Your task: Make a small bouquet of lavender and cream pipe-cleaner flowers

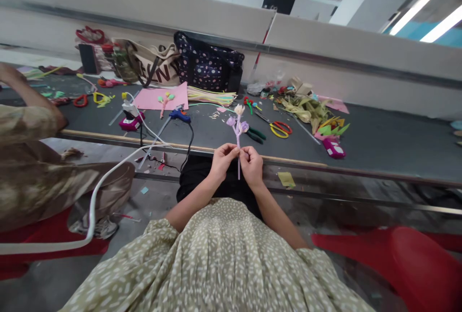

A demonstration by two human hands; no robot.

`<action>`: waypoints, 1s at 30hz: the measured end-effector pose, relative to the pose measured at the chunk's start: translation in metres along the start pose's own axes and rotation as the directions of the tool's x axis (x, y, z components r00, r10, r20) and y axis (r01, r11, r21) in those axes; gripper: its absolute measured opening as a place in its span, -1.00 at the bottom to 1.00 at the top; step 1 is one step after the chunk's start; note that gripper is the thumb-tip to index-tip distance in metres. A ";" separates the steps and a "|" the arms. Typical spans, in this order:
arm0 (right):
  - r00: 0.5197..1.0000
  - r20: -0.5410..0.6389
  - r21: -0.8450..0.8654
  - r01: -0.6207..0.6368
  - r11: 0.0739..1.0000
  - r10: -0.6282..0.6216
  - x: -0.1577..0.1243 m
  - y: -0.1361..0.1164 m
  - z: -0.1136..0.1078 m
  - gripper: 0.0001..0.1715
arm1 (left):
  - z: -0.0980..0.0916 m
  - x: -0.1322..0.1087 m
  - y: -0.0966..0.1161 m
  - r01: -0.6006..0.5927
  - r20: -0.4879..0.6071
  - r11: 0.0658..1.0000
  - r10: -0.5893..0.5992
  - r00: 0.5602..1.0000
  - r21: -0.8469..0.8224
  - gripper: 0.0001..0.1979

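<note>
Upright in front of me, at the table's edge, is a craft flower (238, 131) with a pale purple stem, two lilac blooms and a cream one on top. My left hand (224, 159) pinches the stem from the left side. From the right, my right hand (251, 162) pinches the same stem, with the two hands' fingertips close together. Below them the stem's lower end sticks out. Just behind the flower lie dark green-handled pliers (256, 134). Scissors (279, 128) with red and yellow handles rest to their right.
A blue glue gun (179, 114) lies left, near a pink sheet (159, 96) and pale craft stems (212, 95). Two bags (209, 64) stand behind. Dried leaves (306, 110) and a magenta power strip (334, 147) sit right. A co-worker's arm (32, 91) is at left; a white cable (94, 196) hangs nearby.
</note>
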State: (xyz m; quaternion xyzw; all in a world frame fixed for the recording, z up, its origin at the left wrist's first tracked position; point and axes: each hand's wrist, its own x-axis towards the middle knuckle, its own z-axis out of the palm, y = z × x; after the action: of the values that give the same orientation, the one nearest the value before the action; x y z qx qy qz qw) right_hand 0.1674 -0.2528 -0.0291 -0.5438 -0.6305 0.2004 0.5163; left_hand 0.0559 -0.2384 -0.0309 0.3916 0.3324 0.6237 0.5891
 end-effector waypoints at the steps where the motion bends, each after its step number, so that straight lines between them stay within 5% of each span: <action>1: 0.998 -0.018 -0.097 0.052 0.994 -0.054 -0.001 -0.001 0.000 -0.74 | 0.000 0.000 0.000 -0.008 -0.007 1.000 0.008 1.000 0.010 -0.72; 5: 0.978 -0.040 -0.276 0.185 0.943 -0.204 -0.006 -0.003 0.002 -0.71 | 0.000 0.002 0.002 -0.057 -0.040 0.998 0.059 0.997 0.041 -0.74; 8: 0.984 -0.024 -0.230 0.167 0.959 -0.177 -0.007 -0.003 0.001 -0.70 | -0.002 0.003 0.005 -0.080 -0.036 0.996 0.082 0.996 0.046 -0.75; 13: 0.997 0.075 0.116 -0.023 0.993 0.014 -0.001 -0.003 -0.002 -0.70 | -0.004 0.004 0.006 -0.088 0.010 0.996 0.088 0.996 -0.005 -0.79; 19: 0.938 0.292 0.498 -0.315 0.808 0.185 0.007 -0.004 -0.004 -0.71 | -0.006 0.006 0.010 0.055 0.046 0.990 -0.049 0.998 -0.129 -0.76; 26: 0.816 0.538 0.591 -0.545 0.595 0.213 0.013 -0.008 -0.011 -0.63 | -0.010 0.008 0.013 0.230 0.195 0.950 -0.189 0.962 -0.214 -0.69; 30: 0.801 0.564 0.612 -0.568 0.551 0.199 0.013 -0.010 -0.012 -0.60 | -0.010 0.009 0.012 0.290 0.234 0.922 -0.232 0.944 -0.255 -0.69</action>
State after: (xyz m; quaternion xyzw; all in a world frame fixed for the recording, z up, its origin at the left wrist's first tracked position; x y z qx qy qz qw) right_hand 0.1748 -0.2485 -0.0108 -0.3457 -0.4455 0.6701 0.4827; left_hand 0.0409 -0.2301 -0.0243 0.3147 0.2276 0.5382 0.7480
